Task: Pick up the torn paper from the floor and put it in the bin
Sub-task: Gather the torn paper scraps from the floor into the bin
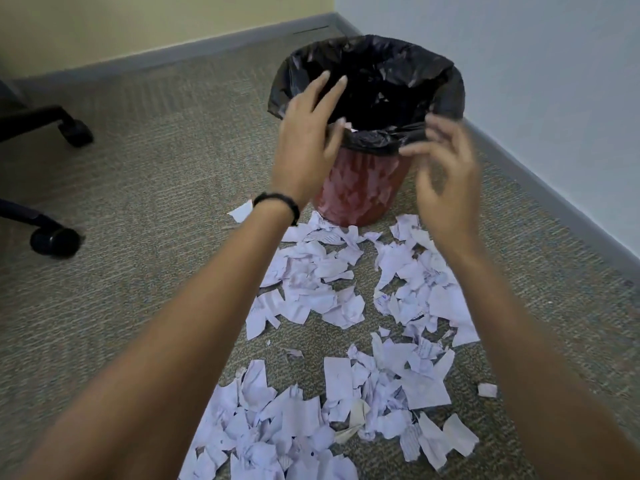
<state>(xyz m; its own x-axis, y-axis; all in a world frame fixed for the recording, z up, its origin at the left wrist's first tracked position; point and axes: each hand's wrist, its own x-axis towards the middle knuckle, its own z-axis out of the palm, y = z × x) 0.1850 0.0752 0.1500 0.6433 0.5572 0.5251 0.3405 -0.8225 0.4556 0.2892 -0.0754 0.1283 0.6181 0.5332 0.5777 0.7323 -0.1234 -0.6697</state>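
A red bin point(360, 192) lined with a black bag point(433, 81) stands on the carpet near the right wall. Torn white paper point(332, 292) lies scattered on the floor in front of it, reaching down to the bottom of the view. My left hand point(304, 147) hovers at the bin's near left rim with fingers spread and straight, holding nothing; a small white scrap shows just past its thumb at the rim. My right hand point(446, 174) is blurred in front of the bin's right side, fingers loosely bent, nothing in it.
Two black chair legs with castors point(55, 240) point(74, 131) stand at the left edge. Grey skirting point(540, 188) and a pale wall run along the right; another wall closes the back. Bare carpet point(166, 188) lies between the chair and the bin.
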